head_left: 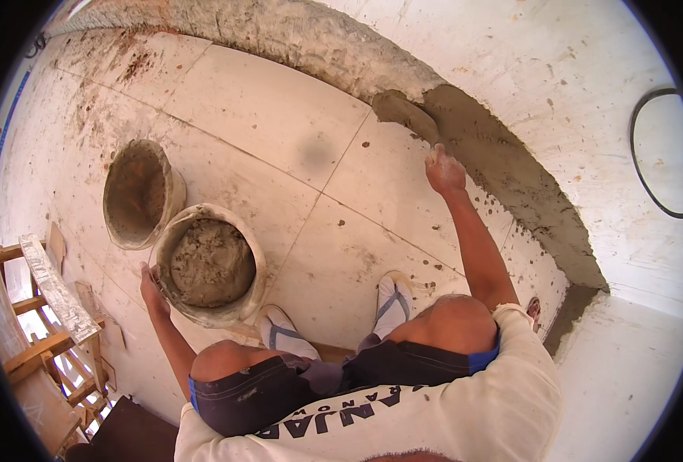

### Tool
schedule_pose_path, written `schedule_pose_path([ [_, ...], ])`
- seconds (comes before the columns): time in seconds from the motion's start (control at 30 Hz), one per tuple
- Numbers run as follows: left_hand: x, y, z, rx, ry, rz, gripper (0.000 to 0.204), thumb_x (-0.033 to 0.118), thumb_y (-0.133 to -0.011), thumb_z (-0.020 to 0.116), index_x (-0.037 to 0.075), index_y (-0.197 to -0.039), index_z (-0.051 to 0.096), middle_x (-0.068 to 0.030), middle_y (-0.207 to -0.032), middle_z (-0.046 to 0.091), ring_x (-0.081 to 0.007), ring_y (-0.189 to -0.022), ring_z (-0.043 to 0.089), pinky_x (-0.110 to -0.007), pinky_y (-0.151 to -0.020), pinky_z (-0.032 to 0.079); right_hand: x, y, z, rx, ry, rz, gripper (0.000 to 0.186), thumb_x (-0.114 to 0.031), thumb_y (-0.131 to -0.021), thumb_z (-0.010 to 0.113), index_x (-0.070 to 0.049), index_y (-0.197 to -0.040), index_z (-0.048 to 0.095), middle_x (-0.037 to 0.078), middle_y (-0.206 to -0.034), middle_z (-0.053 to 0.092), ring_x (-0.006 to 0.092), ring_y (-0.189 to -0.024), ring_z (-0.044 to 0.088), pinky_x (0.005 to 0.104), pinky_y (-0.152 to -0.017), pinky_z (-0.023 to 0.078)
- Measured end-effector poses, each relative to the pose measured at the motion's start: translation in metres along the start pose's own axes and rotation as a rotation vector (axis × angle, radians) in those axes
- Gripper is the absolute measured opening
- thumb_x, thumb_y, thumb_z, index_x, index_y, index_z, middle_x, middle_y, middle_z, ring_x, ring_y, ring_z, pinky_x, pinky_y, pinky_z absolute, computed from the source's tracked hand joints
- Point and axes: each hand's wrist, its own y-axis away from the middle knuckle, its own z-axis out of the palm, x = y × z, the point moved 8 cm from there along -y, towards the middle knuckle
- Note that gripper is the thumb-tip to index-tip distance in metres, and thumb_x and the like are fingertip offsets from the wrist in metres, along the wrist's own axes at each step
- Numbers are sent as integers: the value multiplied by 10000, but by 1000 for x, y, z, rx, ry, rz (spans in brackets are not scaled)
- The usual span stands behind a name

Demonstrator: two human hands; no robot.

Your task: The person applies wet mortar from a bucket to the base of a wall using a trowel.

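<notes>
My right hand [445, 169] is closed round the handle of a trowel. The mortar-coated trowel blade [405, 114] lies against the low strip along the foot of the wall, where fresh wet mortar [503, 165] runs back toward me on the right. At my left, a bucket [258, 250] stands on the floor, filled with a heap of grey mortar [212, 262]. My left hand [154, 291] grips this bucket's outer left side, its fingers partly hidden by the wall of the bucket.
A second bucket [174, 192], smeared inside with mortar, stands just beyond the first. Pale tiles [268, 100] cover the floor. Rough older mortar [280, 35] continues along the far wall. Wooden planks [56, 289] stack at the left. A black cable [640, 154] loops at the right.
</notes>
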Motion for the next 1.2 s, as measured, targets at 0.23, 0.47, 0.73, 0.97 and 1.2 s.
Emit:
schedule_pose_path([
  [0.23, 9, 6, -6, 55, -17, 132, 619, 518, -1036, 457, -57, -1122, 669, -117, -998, 700, -209, -883, 637, -326, -851, 494, 27, 12, -25, 81, -3, 35, 447, -421, -947, 545, -92, -1249, 526, 267, -939, 696, 452, -881, 686, 558, -803, 537],
  [0.47, 54, 62, 1, 362, -398, 564, 419, 389, -1020, 579, 4, -868, 647, -37, -776, 593, -153, -740, 524, -299, -710, 439, 53, 44, -26, 33, -79, 95, 455, -399, -938, 561, -81, -1263, 532, 260, -1033, 686, 437, -953, 670, 551, -846, 521],
  [0.73, 84, 109, 17, 306, -166, 519, 346, 302, -990, 655, 62, -758, 567, 68, -572, 337, -36, -499, 269, -247, -454, 199, -35, 13, 22, -46, -166, -76, 504, -369, -936, 547, -19, -1296, 508, 274, -1124, 662, 433, -1044, 650, 514, -895, 521],
  [0.97, 104, 168, 56, 86, 5, 459, 396, 242, -955, 706, 96, -655, 493, 94, -539, 323, -10, -446, 214, -244, -420, 118, -32, -14, 38, -187, -107, 46, 533, -426, -975, 499, -21, -1321, 485, 251, -1131, 670, 422, -1071, 648, 520, -925, 506],
  [1.2, 130, 203, 107, -94, -39, 395, 363, 285, -976, 674, 90, -705, 532, 93, -542, 338, -11, -439, 227, -240, -417, 129, 20, -3, 30, -115, -77, 93, 502, -435, -976, 496, -48, -1295, 515, 252, -1111, 675, 423, -1070, 646, 531, -927, 505],
])
